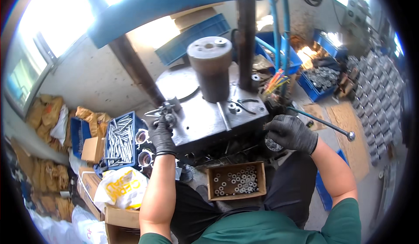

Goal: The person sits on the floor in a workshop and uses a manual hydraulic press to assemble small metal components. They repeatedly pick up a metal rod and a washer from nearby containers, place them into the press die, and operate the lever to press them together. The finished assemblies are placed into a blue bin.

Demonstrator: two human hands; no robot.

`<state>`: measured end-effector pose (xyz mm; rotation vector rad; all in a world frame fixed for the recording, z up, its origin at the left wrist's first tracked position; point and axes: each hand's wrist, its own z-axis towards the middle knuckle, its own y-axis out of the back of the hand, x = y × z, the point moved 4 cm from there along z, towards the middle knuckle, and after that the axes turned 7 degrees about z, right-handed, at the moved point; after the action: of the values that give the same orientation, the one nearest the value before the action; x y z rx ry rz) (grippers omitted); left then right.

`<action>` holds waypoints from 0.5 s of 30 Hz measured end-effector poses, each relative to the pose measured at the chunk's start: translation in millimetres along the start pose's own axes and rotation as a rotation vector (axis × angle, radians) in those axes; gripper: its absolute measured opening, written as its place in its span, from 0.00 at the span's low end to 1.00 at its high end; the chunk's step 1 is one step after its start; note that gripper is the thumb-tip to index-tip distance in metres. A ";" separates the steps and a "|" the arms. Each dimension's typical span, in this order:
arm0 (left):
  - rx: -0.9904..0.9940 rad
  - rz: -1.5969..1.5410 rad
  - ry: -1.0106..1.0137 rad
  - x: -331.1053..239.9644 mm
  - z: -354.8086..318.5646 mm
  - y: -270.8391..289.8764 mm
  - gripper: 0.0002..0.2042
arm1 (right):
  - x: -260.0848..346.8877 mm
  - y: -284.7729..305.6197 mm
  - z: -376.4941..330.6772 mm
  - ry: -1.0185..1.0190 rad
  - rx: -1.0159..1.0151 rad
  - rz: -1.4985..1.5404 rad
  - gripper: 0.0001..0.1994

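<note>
Left hand [162, 135], in a dark grey glove, up at the left edge of the grey metal tabletop [196, 128]; fingertips against a cluster of small silvery metal parts [168, 109], which sits at that same edge. Left grip narrow, fingers bunched; cannot tell whether a part is pinched or only touched. Right hand [291, 133], gloved alike, off the tabletop, just beyond its right front corner; fingers curled, grip narrow, inside of the hand hidden, so cannot tell if anything is held. A round, dull-silver metal piece [273, 144] shows just below those fingers. On the tabletop: tall, thick grey metal cylinder [211, 71], upright, toward the back edge, with a small silvery metal ring [220, 42] on its top face; broad flat metal disc [174, 80] at the back left; slim silvery metal rod [224, 116] lying with its near end at the front edge; dark-handled pliers [247, 106] toward the right edge, a short silvery metal collar [232, 108] beside them. On the floor, between the person's legs: open brown cardboard box [211, 183] with many small silvery rings [246, 180] loose inside, densest to the right. Left of the tabletop, blue plastic crate [139, 122] filled with silvery metal pins [120, 139].
</note>
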<state>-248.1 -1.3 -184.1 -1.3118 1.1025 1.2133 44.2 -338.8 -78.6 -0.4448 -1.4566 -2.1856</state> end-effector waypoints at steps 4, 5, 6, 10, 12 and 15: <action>0.240 0.079 -0.459 -34.6 -1.2 14.8 0.11 | -13.0 -34.5 58.2 -0.024 -0.005 -0.021 0.11; 0.280 0.072 -0.560 -38.4 -3.6 11.2 0.10 | -21.6 -42.2 68.3 -0.073 -0.015 -0.034 0.11; 0.320 0.064 -0.654 -40.1 -11.5 3.8 0.09 | -40.1 -52.9 76.0 -0.079 -0.021 -0.077 0.13; 0.376 0.407 -0.962 -43.9 -28.6 -1.9 0.09 | -46.9 -78.7 104.6 -0.126 -0.109 -0.189 0.13; 0.373 0.475 -1.087 -54.2 -36.5 -7.4 0.10 | -57.4 -93.1 101.4 -0.085 -0.192 -0.185 0.13; 0.351 0.704 -1.160 -62.9 -45.4 -2.0 0.12 | -66.7 -105.6 105.0 -0.072 -0.203 -0.206 0.14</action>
<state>-247.2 -46.6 -121.1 0.1925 0.8023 1.7996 42.6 -193.9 -153.7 -0.4636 -1.3759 -2.5191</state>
